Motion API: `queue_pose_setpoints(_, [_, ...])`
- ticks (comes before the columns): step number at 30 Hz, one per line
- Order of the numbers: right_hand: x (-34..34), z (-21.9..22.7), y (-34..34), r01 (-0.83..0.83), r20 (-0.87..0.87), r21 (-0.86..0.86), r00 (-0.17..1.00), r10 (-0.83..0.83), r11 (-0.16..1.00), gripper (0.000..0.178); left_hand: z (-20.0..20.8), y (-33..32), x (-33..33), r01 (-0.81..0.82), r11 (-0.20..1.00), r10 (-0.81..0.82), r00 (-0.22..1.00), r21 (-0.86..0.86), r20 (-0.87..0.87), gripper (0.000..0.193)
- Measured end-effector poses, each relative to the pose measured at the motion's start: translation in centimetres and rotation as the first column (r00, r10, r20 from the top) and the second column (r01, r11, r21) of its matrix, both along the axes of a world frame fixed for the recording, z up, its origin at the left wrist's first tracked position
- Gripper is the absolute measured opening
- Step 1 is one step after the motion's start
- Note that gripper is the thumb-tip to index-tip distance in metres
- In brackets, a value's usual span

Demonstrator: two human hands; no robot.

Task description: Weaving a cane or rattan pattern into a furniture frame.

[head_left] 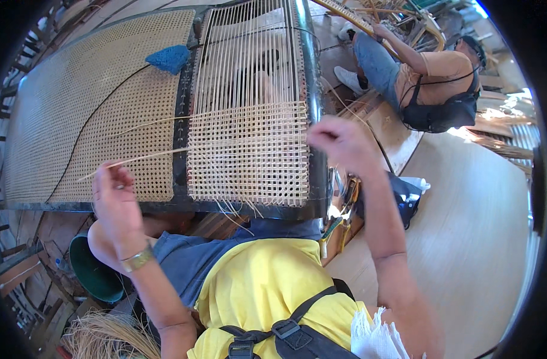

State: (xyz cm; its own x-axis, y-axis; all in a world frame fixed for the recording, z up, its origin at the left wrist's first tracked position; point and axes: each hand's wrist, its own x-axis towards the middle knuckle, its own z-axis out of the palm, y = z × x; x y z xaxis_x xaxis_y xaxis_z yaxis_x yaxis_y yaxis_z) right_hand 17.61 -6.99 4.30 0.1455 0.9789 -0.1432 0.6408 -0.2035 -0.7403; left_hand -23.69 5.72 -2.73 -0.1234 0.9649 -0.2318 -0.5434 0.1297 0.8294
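A thin cane strand (pixel 154 157) runs left from the half-woven cane panel (pixel 246 161), and my left hand (pixel 115 194) has it pinched between thumb and fingers. The strand's free tip sticks out past that hand. On the other side, my right hand (pixel 345 146) is at the right rail of the dark frame (pixel 319 128), fingers drawn together and blurred by motion. What they hold, if anything, is hidden. The near part of the panel is a woven grid; its far part shows only lengthwise strands. Loose strand ends (pixel 234 214) hang off the near edge.
A finished cane panel (pixel 106 119) lies to the left, with a blue cloth bundle (pixel 168 59) and a dark cord on it. Another person (pixel 435 78) sits at the far right. A green bucket (pixel 94 269) and a cane pile (pixel 109 335) are at lower left.
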Motion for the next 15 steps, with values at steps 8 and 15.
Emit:
queue_pose_setpoints(8, [18.8,-0.7,-6.6,0.477,0.677,-0.014,0.652,-0.342,0.879,0.021,-2.8,2.5,-6.2,-0.069,0.997,0.067,0.997,-0.041,-0.049,0.022])
queue_pose_setpoints(15, [2.9,-1.8,-1.2,0.084,0.439,0.313,0.871,-0.222,0.946,0.036,-4.1,-5.0,10.2,0.362,0.927,-0.369,0.927,-0.101,-0.066,0.016])
